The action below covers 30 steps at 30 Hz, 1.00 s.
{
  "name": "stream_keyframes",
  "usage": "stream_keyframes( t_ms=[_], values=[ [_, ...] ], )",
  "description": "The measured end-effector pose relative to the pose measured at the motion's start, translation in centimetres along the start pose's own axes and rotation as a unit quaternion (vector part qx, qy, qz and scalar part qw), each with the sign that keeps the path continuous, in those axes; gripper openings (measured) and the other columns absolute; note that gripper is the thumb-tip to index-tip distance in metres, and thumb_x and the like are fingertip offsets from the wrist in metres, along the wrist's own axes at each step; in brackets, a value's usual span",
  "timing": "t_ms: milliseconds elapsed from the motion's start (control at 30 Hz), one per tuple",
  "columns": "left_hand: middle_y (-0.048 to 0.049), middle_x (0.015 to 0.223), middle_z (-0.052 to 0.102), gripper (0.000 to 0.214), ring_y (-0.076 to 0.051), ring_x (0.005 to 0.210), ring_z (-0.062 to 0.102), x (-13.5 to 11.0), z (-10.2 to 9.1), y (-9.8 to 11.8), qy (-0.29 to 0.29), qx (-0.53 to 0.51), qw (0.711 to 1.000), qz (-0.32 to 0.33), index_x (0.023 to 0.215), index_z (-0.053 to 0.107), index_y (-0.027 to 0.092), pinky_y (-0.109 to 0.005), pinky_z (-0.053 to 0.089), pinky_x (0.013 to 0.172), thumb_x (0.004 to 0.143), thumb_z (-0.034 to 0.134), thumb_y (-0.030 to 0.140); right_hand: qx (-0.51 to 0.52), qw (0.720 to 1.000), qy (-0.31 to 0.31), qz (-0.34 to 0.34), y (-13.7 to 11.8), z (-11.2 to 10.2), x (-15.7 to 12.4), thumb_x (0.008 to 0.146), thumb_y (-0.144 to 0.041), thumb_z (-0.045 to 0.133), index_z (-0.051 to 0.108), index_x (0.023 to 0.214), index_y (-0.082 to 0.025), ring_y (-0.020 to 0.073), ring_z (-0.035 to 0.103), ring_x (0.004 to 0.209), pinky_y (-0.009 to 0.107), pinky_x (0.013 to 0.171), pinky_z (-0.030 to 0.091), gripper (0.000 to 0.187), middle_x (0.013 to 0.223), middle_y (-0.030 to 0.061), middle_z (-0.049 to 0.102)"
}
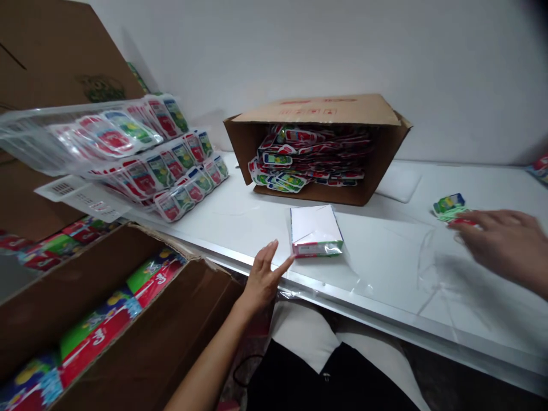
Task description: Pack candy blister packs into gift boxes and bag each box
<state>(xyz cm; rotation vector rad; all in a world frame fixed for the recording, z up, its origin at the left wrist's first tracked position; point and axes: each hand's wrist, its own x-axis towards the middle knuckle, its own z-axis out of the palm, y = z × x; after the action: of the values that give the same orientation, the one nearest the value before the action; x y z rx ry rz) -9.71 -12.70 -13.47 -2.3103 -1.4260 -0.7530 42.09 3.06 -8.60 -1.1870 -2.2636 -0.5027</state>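
The fingers [270, 251] of the left hand [262, 282] are spreading loosely and holding nothing, the forefinger tip lying just beside the near-left corner of a wrapped bundle [315, 231], white on top with a green and pink edge. The fingers [475, 220] of the right hand [503, 242] are stretching out close together, blurred, their tips reaching a few small packets [448, 204]; whether they are pinching one cannot be told. Both things are lying on the white tabletop [385, 228], with a clear plastic sheet [428, 268] under the right hand. Beyond the bundle, an open cardboard box [325, 111] is lying on its side, full of sachets. Left of the left hand, clear trays [128, 148] of sachets are stacking up above a second carton [171, 342].
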Motion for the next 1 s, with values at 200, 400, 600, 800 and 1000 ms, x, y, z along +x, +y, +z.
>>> stream_keyframes(
  t_ms=[200,400,600,800,1000],
  values=[
    [-0.0101,0.162,0.011,0.081,-0.033,0.145,0.023,2.9,0.3,-1.2,-0.058,-0.026,0.987,0.146,0.143,0.039,0.030,-0.058,0.023,0.116,0.072,0.058,-0.002,0.076,0.939,-0.078,-0.327,-11.3,3.5,4.0,0.087,-0.001,0.048,0.047,0.140,-0.033,0.0309,0.043,0.133,0.054,0.104,0.039,0.061,0.150,0.0085,0.041],
    [-0.0071,0.156,0.033,0.060,-0.025,0.146,0.024,5.0,-0.1,-1.9,-0.147,-0.024,0.966,0.210,0.143,0.038,0.035,-0.052,0.021,0.119,0.089,0.058,0.018,0.183,0.885,-0.061,-0.424,-14.9,6.6,6.6,0.091,-0.008,0.054,0.058,0.126,-0.029,0.0257,0.031,0.142,0.051,0.112,0.037,0.041,0.152,0.0008,0.041],
    [-0.0116,0.149,0.044,0.044,-0.025,0.143,0.032,4.8,0.9,-2.3,-0.119,-0.064,0.966,0.223,0.138,0.048,0.027,-0.048,0.028,0.117,0.095,0.054,0.029,0.262,0.844,-0.071,-0.463,-15.6,7.8,7.5,0.095,-0.009,0.047,0.065,0.100,-0.015,0.0226,0.038,0.139,0.048,0.111,0.041,0.020,0.143,0.0099,0.052],
    [-0.0161,0.145,0.048,0.038,-0.025,0.140,0.038,4.5,2.4,-1.7,-0.023,-0.111,0.978,0.175,0.134,0.051,0.020,-0.046,0.032,0.115,0.098,0.047,0.029,0.308,0.851,-0.062,-0.421,-15.6,7.9,7.2,0.093,-0.013,0.051,0.064,0.111,-0.016,0.0252,0.039,0.137,0.050,0.109,0.042,0.022,0.129,0.0121,0.064],
    [-0.0112,0.126,0.066,0.037,-0.020,0.131,0.050,5.1,2.6,-0.8,0.027,-0.092,0.985,0.142,0.133,0.050,0.014,-0.053,0.000,0.121,0.100,0.042,0.027,0.364,0.853,-0.059,-0.370,-16.3,7.4,7.2,0.087,-0.008,0.058,0.066,0.095,-0.016,0.0259,0.046,0.133,0.045,0.103,0.047,0.013,0.123,0.0125,0.066]
  ],
)
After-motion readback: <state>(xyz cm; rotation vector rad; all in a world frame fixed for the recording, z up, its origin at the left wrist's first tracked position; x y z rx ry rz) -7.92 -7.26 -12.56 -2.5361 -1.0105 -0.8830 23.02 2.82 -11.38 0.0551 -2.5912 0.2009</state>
